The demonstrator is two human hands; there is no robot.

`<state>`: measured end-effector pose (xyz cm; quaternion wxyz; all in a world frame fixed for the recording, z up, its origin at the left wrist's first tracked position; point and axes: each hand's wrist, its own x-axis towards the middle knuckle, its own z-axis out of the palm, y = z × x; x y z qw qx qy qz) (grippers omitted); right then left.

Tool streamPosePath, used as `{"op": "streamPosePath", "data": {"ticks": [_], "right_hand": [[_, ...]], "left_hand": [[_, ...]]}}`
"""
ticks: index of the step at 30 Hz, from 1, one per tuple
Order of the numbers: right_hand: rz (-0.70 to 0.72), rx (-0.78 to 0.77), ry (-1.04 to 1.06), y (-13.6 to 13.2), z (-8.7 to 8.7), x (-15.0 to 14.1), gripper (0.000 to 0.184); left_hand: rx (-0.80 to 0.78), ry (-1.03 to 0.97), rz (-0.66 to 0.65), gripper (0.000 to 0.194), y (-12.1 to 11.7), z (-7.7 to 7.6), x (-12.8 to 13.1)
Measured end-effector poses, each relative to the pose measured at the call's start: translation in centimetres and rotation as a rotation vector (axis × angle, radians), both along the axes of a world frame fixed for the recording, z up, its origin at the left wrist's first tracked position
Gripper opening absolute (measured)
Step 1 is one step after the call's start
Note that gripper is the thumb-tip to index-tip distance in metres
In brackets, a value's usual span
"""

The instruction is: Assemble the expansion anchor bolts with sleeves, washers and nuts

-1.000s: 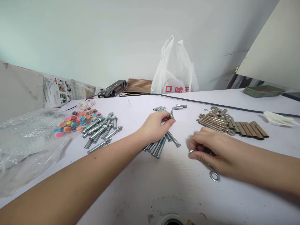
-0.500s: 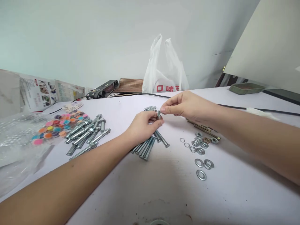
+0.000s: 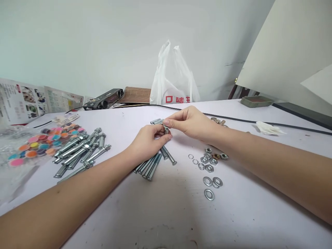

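My left hand (image 3: 151, 140) is closed around a silver bolt (image 3: 166, 131), which stands upright between thumb and fingers. At its top, the thumb and fingertips of my right hand (image 3: 186, 121) pinch a small metal ring-like piece; whether it is a washer or a nut I cannot tell. Below my left hand lies a fan of bare bolts (image 3: 149, 167), partly hidden by my wrist. Short metal sleeves (image 3: 156, 121) lie just behind the hands. To the right are several nuts (image 3: 209, 168), thin spring rings (image 3: 195, 161) and flat washers (image 3: 209, 194).
Assembled expansion bolts (image 3: 77, 152) are heaped left, beside colourful discs (image 3: 33, 145) and a clear plastic bag (image 3: 12, 180). Behind stand a white carrier bag (image 3: 171, 86) and a black box (image 3: 103, 99). A black cable (image 3: 233, 119), a tissue (image 3: 268, 128) and a green tray (image 3: 256, 101) lie right.
My right hand has come closer to my left, its fingertips now at the bolt's top. The camera has turned slightly right, so everything sits further left in view.
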<state>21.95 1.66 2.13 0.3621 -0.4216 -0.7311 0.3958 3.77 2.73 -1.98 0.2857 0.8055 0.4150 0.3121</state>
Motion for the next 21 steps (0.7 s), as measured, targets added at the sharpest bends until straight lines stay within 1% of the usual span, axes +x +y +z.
{"op": "streamPosePath", "data": {"ticks": [3, 7, 8, 11, 13, 16, 18, 21], "right_hand": [[0.002, 0.066, -0.099, -0.3, 0.3, -0.3, 0.027], [-0.02, 0.206, -0.228, -0.7, 0.3, 0.1, 0.033], [-0.043, 0.255, -0.266, -0.9, 0.2, 0.2, 0.033], [-0.125, 0.471, -0.416, -1.8, -0.4, 0.6, 0.031], [-0.12, 0.547, -0.51, -2.6, -0.8, 0.5, 0.03], [-0.053, 0.496, -0.593, -3.8, -0.9, 0.0, 0.031], [-0.06, 0.45, -0.647, -4.3, -0.6, 0.0, 0.031], [-0.092, 0.343, -0.78, -4.8, 0.0, 1.1, 0.033]], "left_hand": [[-0.005, 0.005, 0.004, 0.025, 0.1, -0.1, -0.1], [0.004, 0.01, -0.004, 0.024, 0.1, -0.2, -0.1], [0.013, 0.011, -0.006, 0.024, 0.1, -0.1, -0.1], [0.039, 0.002, -0.011, 0.025, 0.0, 0.0, -0.1], [0.041, -0.011, -0.018, 0.025, -0.1, 0.1, -0.1], [0.012, -0.031, -0.038, 0.02, -0.2, 0.3, -0.1], [-0.006, -0.039, -0.038, 0.017, -0.2, 0.3, -0.1], [-0.022, -0.044, -0.025, 0.018, -0.2, 0.2, -0.1]]}}
